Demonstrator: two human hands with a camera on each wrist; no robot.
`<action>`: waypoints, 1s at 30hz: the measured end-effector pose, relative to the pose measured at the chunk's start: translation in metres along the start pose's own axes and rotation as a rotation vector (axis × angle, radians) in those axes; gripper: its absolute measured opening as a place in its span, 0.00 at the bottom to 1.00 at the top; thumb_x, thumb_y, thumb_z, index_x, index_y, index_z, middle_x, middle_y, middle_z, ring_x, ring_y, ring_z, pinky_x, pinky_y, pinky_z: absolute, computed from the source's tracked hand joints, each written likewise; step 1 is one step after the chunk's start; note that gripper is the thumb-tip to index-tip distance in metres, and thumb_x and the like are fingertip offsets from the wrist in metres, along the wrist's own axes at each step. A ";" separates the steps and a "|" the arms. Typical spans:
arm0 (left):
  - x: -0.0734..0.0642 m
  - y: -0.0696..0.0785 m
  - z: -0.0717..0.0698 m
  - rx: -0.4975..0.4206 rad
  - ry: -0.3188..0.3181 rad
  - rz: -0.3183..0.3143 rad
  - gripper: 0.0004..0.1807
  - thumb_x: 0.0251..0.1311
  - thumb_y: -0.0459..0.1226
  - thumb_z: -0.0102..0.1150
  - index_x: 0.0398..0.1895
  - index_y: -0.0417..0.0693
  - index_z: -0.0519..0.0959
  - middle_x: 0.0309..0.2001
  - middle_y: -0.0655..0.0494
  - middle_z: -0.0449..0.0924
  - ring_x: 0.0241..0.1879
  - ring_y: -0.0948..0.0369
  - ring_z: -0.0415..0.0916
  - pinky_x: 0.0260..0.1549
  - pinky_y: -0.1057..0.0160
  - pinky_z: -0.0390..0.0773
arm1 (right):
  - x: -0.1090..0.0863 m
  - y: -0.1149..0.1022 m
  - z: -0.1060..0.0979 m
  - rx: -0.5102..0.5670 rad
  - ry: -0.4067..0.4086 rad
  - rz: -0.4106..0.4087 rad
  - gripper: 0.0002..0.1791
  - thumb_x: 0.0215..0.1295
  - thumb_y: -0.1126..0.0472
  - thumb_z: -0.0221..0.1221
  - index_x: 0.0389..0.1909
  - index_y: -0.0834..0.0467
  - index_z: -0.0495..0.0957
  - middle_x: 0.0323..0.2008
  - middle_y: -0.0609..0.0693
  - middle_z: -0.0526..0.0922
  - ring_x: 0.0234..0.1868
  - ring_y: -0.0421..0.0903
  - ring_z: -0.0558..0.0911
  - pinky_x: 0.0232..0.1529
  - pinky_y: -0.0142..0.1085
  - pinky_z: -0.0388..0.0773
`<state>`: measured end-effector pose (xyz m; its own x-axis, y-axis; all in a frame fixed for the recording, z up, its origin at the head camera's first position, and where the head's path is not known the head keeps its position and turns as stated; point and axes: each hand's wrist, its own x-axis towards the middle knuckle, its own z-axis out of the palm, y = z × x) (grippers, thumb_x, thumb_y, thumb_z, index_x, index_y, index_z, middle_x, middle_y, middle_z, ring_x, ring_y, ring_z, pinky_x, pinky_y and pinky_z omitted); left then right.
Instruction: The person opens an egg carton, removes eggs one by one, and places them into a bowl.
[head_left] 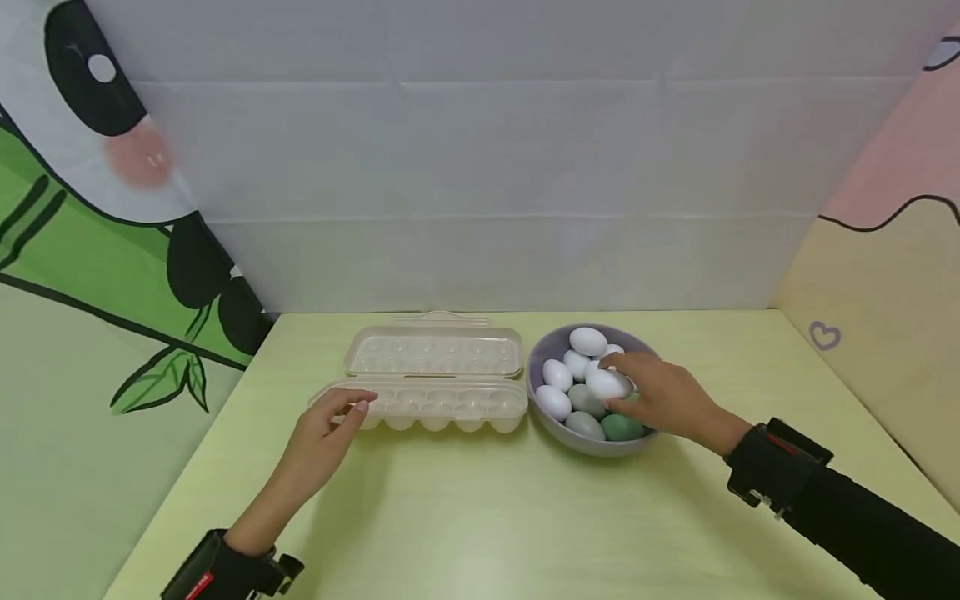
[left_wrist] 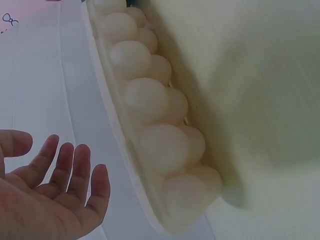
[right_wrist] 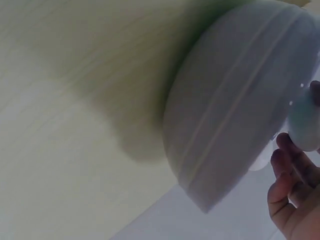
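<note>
A grey-purple bowl holds several white, grey and green eggs. Over its right side, my right hand pinches a white egg between thumb and fingers. In the right wrist view, the fingers of that hand hold the egg by the bowl's rim. Left of the bowl stands a clear plastic egg carton, its lid folded back. At the carton's left end is my left hand, fingers loosely bent and holding nothing. The left wrist view shows that hand beside the carton's rounded cups.
The carton and bowl stand side by side on a pale yellow table. Behind them rises a white creased backdrop. Painted cartoon panels flank the table on the left and right.
</note>
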<state>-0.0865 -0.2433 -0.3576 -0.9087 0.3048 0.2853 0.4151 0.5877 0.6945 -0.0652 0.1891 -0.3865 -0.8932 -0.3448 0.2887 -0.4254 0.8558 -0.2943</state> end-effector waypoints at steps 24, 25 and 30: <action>-0.028 -0.022 0.004 -0.019 0.048 -0.063 0.09 0.64 0.37 0.48 0.44 0.50 0.75 0.44 0.56 0.75 0.40 0.63 0.70 0.31 0.65 0.73 | -0.005 0.010 0.024 0.078 -0.106 0.061 0.26 0.49 0.51 0.66 0.47 0.53 0.68 0.39 0.44 0.72 0.39 0.41 0.70 0.34 0.37 0.72; -0.030 -0.022 0.005 -0.018 0.044 -0.061 0.09 0.64 0.37 0.48 0.43 0.50 0.75 0.43 0.57 0.75 0.39 0.63 0.70 0.30 0.65 0.73 | -0.007 0.010 0.024 0.091 -0.108 0.077 0.26 0.49 0.50 0.66 0.48 0.53 0.68 0.39 0.44 0.72 0.38 0.41 0.70 0.34 0.37 0.72; -0.036 -0.019 0.009 0.016 0.038 -0.023 0.09 0.63 0.36 0.49 0.44 0.52 0.75 0.43 0.59 0.74 0.40 0.63 0.70 0.32 0.62 0.74 | -0.020 0.007 0.016 0.134 -0.040 0.138 0.27 0.52 0.48 0.63 0.51 0.54 0.68 0.44 0.47 0.73 0.42 0.45 0.72 0.37 0.42 0.72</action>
<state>-0.0611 -0.2592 -0.3869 -0.9190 0.2622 0.2943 0.3942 0.6064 0.6906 -0.0528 0.1961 -0.4091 -0.9483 -0.2452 0.2016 -0.3119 0.8381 -0.4476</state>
